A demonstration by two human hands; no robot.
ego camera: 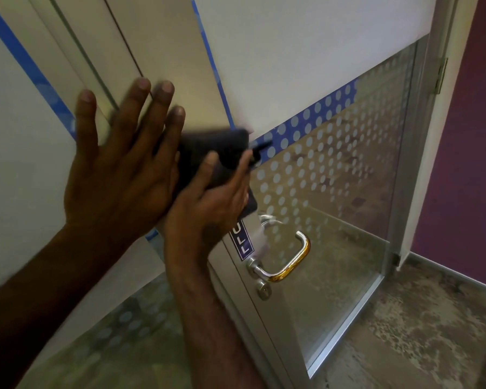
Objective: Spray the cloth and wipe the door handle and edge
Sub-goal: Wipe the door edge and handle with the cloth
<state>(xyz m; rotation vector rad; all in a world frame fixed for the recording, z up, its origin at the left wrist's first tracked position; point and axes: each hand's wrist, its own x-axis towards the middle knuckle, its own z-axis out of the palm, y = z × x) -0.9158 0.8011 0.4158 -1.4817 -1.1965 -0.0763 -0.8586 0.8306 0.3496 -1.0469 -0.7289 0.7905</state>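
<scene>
My left hand (pixel 118 169) is raised flat with its fingers spread, and a dark cloth (pixel 216 153) lies blurred against its palm. My right hand (pixel 208 209) is pressed close beside it and grips a spray bottle (pixel 257 234). The bottle's black nozzle sticks out above my fingers and its pale translucent body hangs below them. The door handle (pixel 289 262), a curved bar of silver and gold metal, sits just below and to the right of both hands. The door edge (pixel 236 290) is a grey metal frame that runs down under my right wrist.
The glass door (pixel 334 192) has frosted dots, a blue band and a "PULL" sticker (pixel 242 240) beside the handle. A lock cylinder (pixel 263 290) sits under the handle. A purple wall (pixel 460 164) stands on the right, with a hinge on the frame. The floor is speckled grey.
</scene>
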